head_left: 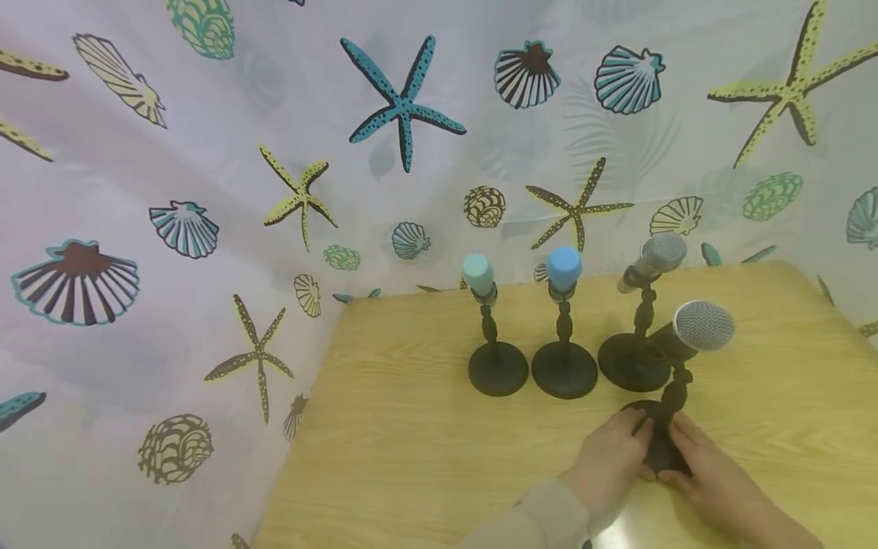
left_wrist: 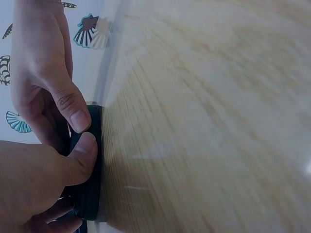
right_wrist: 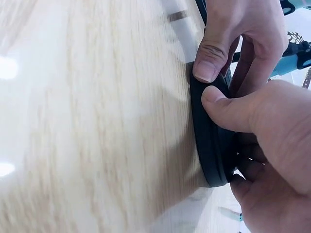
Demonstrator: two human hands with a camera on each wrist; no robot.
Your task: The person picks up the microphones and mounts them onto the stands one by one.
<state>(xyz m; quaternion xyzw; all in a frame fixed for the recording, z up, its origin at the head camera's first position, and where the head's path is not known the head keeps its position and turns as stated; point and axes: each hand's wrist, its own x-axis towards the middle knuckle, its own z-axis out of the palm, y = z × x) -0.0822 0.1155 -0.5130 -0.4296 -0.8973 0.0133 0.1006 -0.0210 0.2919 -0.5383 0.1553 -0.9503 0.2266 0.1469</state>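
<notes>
Both hands hold the round black base of a desktop microphone stand (head_left: pixel 665 451) at the table's right front. My left hand (head_left: pixel 613 460) grips its left side, and my right hand (head_left: pixel 715 474) its right side. In the left wrist view the two thumbs nearly meet on the edge of the base (left_wrist: pixel 90 194). The base (right_wrist: pixel 210 145) sits low at the wooden surface in the right wrist view, fingers curled around its sides. A microphone with a silver mesh head (head_left: pixel 703 326) is tilted in the stand's clip, pointing right.
Behind stands another silver-headed microphone (head_left: pixel 662 253) on a black stand. To its left are a microphone with a blue cover (head_left: pixel 565 268) and one with a mint cover (head_left: pixel 478 274). The wooden table (head_left: pixel 384 427) meets a shell-and-starfish printed curtain (head_left: pixel 425 198) at the back and left.
</notes>
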